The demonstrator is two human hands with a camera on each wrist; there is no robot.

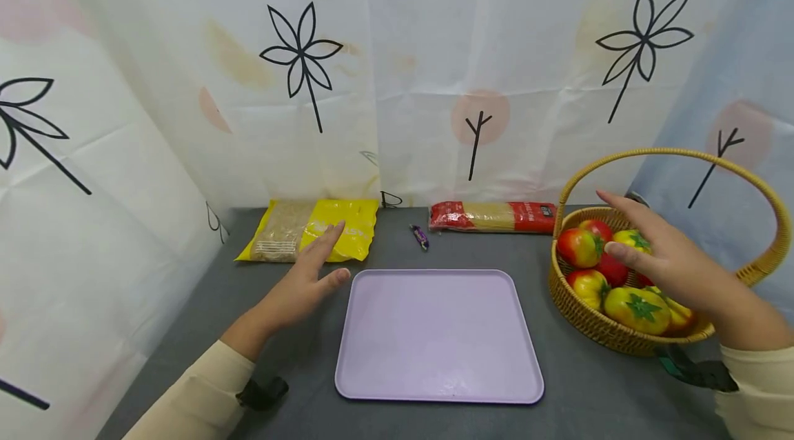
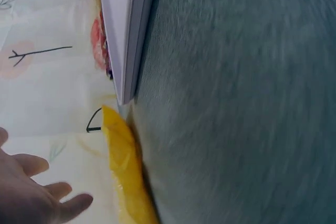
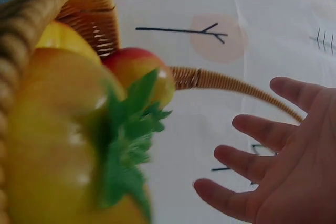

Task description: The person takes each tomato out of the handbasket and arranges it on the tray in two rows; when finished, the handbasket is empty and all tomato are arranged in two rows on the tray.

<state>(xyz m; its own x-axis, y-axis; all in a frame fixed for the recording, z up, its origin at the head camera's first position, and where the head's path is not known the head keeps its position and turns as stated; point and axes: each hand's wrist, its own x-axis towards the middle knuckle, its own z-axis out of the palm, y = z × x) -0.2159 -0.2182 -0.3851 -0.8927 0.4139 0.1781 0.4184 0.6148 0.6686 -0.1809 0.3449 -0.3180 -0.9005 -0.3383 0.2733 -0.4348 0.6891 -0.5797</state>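
My left hand (image 1: 308,281) is raised between a yellow bag of grain (image 1: 344,226) and a lilac tray (image 1: 437,336), fingers extended and holding nothing. In the left wrist view, the left hand's fingers (image 2: 31,192) are spread beside the yellow bag (image 2: 126,174). Over the wicker basket (image 1: 595,330) hovers my right hand (image 1: 673,264), its fingers straight and thumb apart. Red and yellow tomatoes (image 1: 637,310) with green leaves fill that basket. The right wrist view has the spread right hand (image 3: 283,156) apart from a large yellow tomato (image 3: 58,135).
A red-ended pack of noodles (image 1: 493,216) lies along the back edge. Near it is a small purple wrapped candy (image 1: 420,237). The basket's tall handle (image 1: 676,152) arches up at the right. Patterned white curtains (image 1: 397,67) enclose the dark grey table (image 1: 298,385).
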